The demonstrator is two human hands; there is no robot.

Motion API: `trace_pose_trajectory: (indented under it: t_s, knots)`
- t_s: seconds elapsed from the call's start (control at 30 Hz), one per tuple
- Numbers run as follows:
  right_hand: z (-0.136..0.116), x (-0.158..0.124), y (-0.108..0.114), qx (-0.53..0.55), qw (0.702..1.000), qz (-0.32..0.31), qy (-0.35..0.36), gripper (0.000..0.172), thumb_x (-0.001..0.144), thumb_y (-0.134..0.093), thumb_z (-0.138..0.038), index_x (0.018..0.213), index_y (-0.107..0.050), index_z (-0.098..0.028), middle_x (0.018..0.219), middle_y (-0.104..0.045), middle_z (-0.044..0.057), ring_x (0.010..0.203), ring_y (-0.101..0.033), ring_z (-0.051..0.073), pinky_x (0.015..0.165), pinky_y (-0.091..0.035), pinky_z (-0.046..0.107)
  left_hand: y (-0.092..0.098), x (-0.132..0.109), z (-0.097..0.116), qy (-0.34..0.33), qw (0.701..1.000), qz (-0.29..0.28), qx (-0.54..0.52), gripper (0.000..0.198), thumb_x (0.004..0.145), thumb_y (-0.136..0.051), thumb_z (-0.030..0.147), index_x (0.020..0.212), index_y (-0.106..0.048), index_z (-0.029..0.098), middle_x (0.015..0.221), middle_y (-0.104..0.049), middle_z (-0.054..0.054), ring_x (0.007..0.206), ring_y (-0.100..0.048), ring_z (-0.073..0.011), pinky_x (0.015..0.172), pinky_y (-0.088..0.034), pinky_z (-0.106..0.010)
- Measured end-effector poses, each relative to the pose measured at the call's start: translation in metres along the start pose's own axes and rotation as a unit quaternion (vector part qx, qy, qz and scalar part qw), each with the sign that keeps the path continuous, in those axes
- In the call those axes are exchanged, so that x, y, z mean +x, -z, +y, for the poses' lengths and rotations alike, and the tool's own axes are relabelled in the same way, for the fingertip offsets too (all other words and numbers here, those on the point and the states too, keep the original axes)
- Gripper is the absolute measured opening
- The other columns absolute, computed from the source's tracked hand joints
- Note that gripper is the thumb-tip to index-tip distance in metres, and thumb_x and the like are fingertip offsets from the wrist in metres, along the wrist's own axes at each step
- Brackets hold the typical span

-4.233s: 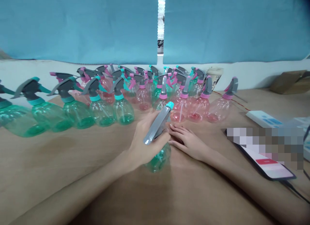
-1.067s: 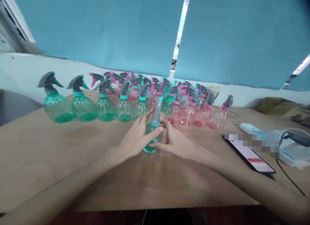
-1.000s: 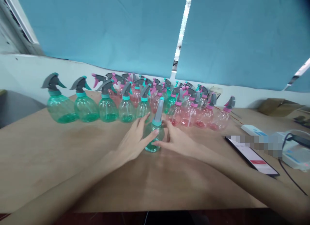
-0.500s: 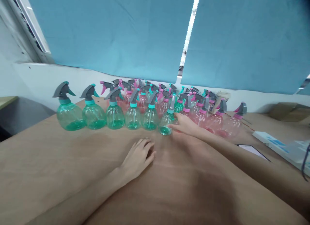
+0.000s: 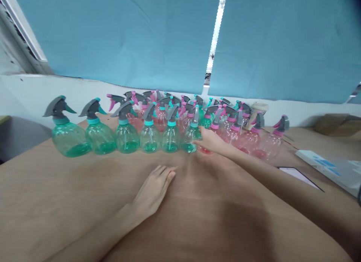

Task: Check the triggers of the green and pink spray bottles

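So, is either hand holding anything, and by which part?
Nothing is gripped. The left hand lies flat on the table; the right hand only rests fingertips against the lower body of a green spray bottle.

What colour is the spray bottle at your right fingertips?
The spray bottle is see-through green, topped in teal and grey; head view.

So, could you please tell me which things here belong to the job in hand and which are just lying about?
In hand: right hand, green spray bottle at its fingertips, green row, pink bottles.
Lying about: phone, white box, cardboard.
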State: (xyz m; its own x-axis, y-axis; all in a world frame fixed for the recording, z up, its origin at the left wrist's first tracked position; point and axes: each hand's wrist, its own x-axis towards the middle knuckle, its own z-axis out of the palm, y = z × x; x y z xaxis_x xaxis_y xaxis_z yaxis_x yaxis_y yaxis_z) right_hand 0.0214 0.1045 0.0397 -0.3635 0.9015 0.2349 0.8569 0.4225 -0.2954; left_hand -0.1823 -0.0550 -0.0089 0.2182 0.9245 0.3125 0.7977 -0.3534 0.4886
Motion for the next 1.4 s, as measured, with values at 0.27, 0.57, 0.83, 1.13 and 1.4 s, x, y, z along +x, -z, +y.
trace_pose_trajectory:
  t_s: [0.27, 0.57, 0.83, 1.13, 1.4]
  knots:
    - [0.01, -0.03, 0.012, 0.071, 0.992, 0.098, 0.034, 0.055, 0.083, -0.06, -0.037, 0.131, -0.046, -0.013, 0.13, -0.058, 0.016, 0.113, -0.059, 0.031, 0.092, -0.046, 0.045, 0.002, 0.002, 0.002, 0.026, 0.999, 0.001, -0.045, 0.04, 0.101, -0.027, 0.035, 0.106, -0.064, 0.022, 0.112, -0.064, -0.004, 0.109, -0.057, -0.0213, 0.099, -0.044, -0.041]
    - [0.057, -0.052, 0.032, 0.094, 0.977, 0.189, -0.04, 0.043, 0.081, -0.06, -0.038, 0.115, -0.057, -0.011, 0.12, -0.063, 0.017, 0.112, -0.058, 0.031, 0.094, -0.044, 0.043, -0.028, 0.037, 0.018, -0.085, 0.996, -0.007, -0.013, 0.025, 0.096, -0.041, 0.027, 0.094, -0.065, 0.02, 0.103, -0.064, -0.004, 0.099, -0.059, -0.0198, 0.09, -0.047, -0.036]
    - [0.042, -0.016, 0.018, 0.095, 0.978, 0.127, -0.134, 0.076, 0.08, -0.059, -0.051, 0.136, -0.036, -0.006, 0.127, -0.056, 0.026, 0.12, -0.053, 0.036, 0.091, -0.044, 0.046, -0.064, 0.069, 0.035, -0.112, 0.993, 0.013, -0.015, 0.02, 0.087, -0.044, 0.012, 0.095, -0.061, 0.02, 0.1, -0.06, -0.005, 0.096, -0.06, -0.0205, 0.088, -0.048, -0.036]
    - [0.037, -0.018, 0.019, 0.059, 0.982, 0.093, -0.154, 0.05, 0.083, -0.052, -0.055, 0.108, -0.052, -0.011, 0.111, -0.063, 0.023, 0.104, -0.062, 0.036, 0.082, -0.047, 0.045, -0.06, 0.059, 0.047, -0.086, 0.995, 0.031, -0.037, 0.02, 0.084, -0.043, 0.011, 0.092, -0.058, 0.021, 0.097, -0.062, -0.004, 0.091, -0.061, -0.0206, 0.084, -0.049, -0.037]
    - [0.027, -0.073, 0.033, 0.034, 0.99, 0.085, -0.112, 0.041, 0.083, -0.047, -0.058, 0.096, -0.05, -0.019, 0.103, -0.065, 0.015, 0.093, -0.065, 0.035, 0.072, -0.047, 0.044, -0.051, 0.069, 0.075, -0.004, 0.982, 0.109, -0.155, 0.018, 0.088, -0.052, 0.026, 0.105, -0.052, 0.02, 0.11, -0.06, -0.006, 0.103, -0.059, -0.0208, 0.09, -0.048, -0.038]
